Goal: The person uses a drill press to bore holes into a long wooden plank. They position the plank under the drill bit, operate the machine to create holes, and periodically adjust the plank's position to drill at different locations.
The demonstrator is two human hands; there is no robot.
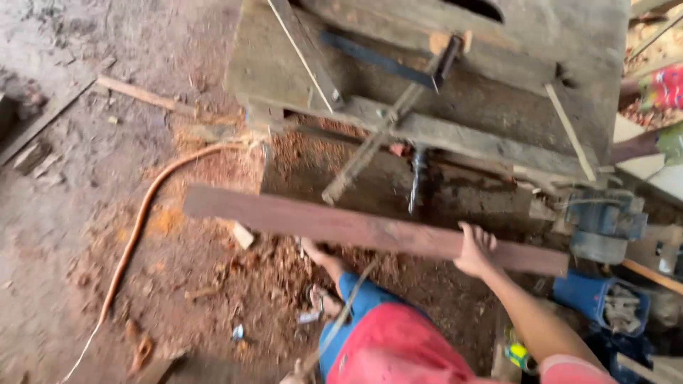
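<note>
Under the right hand [475,249]: a long, flat, reddish-brown wooden plank [341,226], gripped near its right end, fingers curled over the top edge, held level above the sawdust-strewn dirt floor [64,235]. Left hand out of view, state impossible to tell. Most of the plank's length hanging unsupported to the left of that grip, so likely to dip, twist or slip loose. Just beyond the hand, a worn grey wooden table [498,43] with a dark metal auger bit [417,178]: risk of a knock. Orange hose [135,235] below: trip hazard.
</note>
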